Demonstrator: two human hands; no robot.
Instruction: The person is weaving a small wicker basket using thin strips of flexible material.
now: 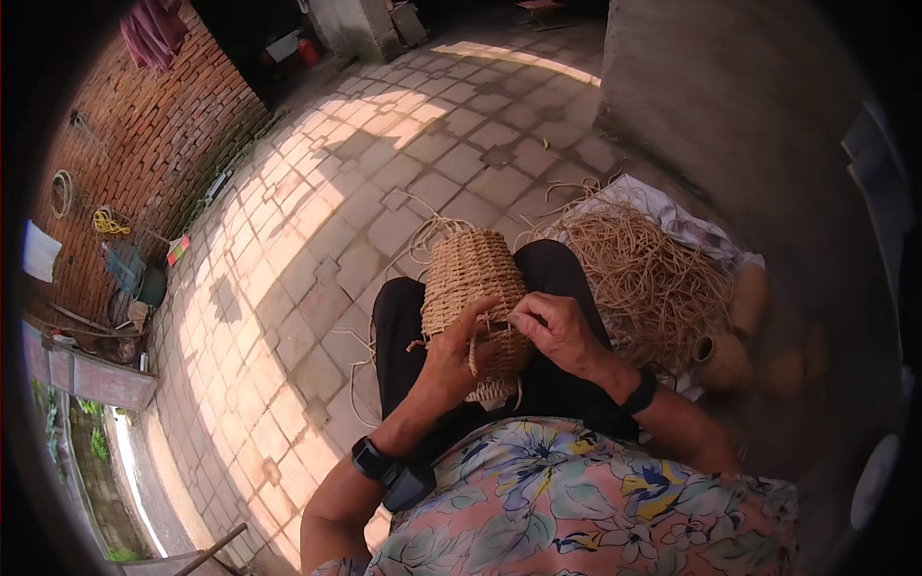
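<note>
A tan woven basket [473, 274], made of twisted straw cord, lies across my lap between my dark-trousered knees. My left hand [451, 360] is wrapped against its near left side, fingers curled on the weave. At the near right side my right hand [562, 331] has thumb and forefinger pinched together at the weave, on what looks like a strand of cord [495, 322]. Short cord ends stick out around the left fingers. Both hands partly hide the near part of the basket.
Right of my knees, a heap of loose straw cord [639, 274] lies on a white sheet [663, 206]. Beside it are a round-mouthed brown pot-like vessel [722, 360] and a plain wall [720, 106]. Loose cords trail over the paving [307, 250]; a brick wall [154, 144] stands left.
</note>
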